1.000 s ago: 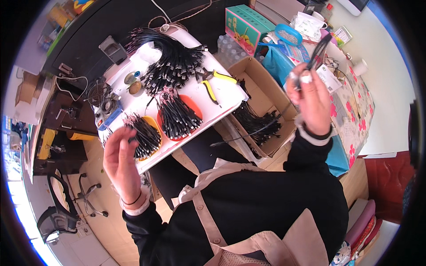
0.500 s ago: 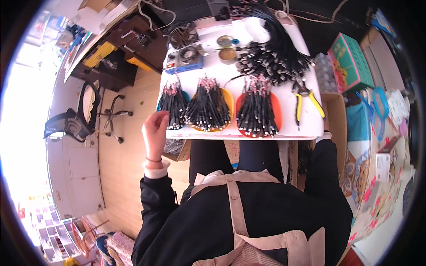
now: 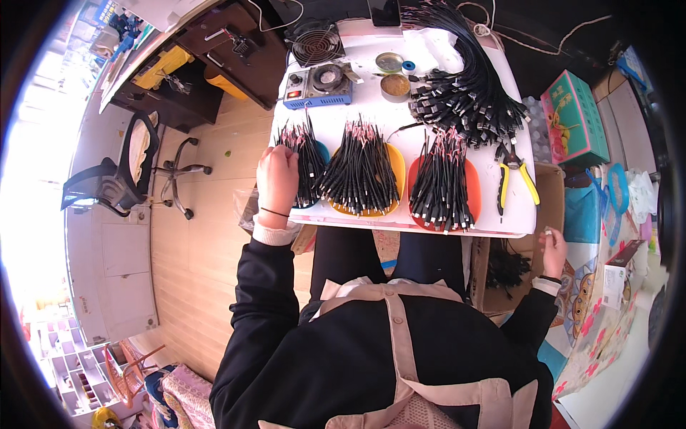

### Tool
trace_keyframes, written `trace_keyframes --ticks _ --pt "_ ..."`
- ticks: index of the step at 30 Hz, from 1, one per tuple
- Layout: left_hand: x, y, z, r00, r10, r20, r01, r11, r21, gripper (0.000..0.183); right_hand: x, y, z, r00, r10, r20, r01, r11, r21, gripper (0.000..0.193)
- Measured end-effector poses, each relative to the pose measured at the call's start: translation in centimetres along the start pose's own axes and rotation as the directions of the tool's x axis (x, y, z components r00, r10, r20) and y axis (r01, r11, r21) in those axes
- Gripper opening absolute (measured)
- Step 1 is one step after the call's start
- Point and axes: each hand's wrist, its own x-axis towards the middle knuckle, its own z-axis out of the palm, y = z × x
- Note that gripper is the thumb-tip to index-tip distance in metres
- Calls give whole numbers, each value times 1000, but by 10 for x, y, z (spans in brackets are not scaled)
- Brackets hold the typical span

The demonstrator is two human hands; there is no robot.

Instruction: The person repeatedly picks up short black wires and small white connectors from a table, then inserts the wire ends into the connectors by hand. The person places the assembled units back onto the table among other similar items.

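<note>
My left hand (image 3: 277, 179) is closed with curled fingers at the left edge of the table, against the leftmost bundle of short black cables (image 3: 309, 163). That bundle lies on a blue plate (image 3: 325, 152); whatever the fingertips hold is hidden. Beyond the table's right side, my right hand (image 3: 552, 254) is raised over a cardboard box (image 3: 550, 193), its fingers pinched together. Something small and pale shows at its fingertips, too small to name. Two more cable bundles with pinkish wire ends lie on a yellow plate (image 3: 398, 171) and an orange plate (image 3: 473, 193).
Yellow-handled wire strippers (image 3: 516, 179) lie at the table's right. Behind are a blue soldering pot (image 3: 318, 89), a fan (image 3: 314, 44), a round tin (image 3: 395, 87) and a large heap of long black cables (image 3: 464, 104). Black cables (image 3: 506, 268) also lie in the box.
My left hand has moved forward and right to the leftmost bundle. My right hand has come up from the box into view. The whole view has shifted slightly.
</note>
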Motion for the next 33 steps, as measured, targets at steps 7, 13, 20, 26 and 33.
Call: trace_keyframes --ticks 7,13,20,26,33 --pt "-1 -5 1 999 34 -23 -34 999 -23 18 -53 -176 33 936 -345 75 320 918 235 22" --pt "-1 -7 -4 995 -80 59 89 982 -165 14 -113 -284 106 633 -615 470 446 786 428 20" --pt "-5 7 -38 976 -197 -97 134 884 -447 13 -115 -323 173 523 -650 551 565 749 347 16" --pt "-24 42 -66 985 -138 -99 -19 493 -870 3 -88 -315 227 532 -682 501 783 622 15 16" --pt "-67 59 -60 921 -54 386 385 -25 -922 19 -81 -305 266 605 -685 405 792 569 -222 25"
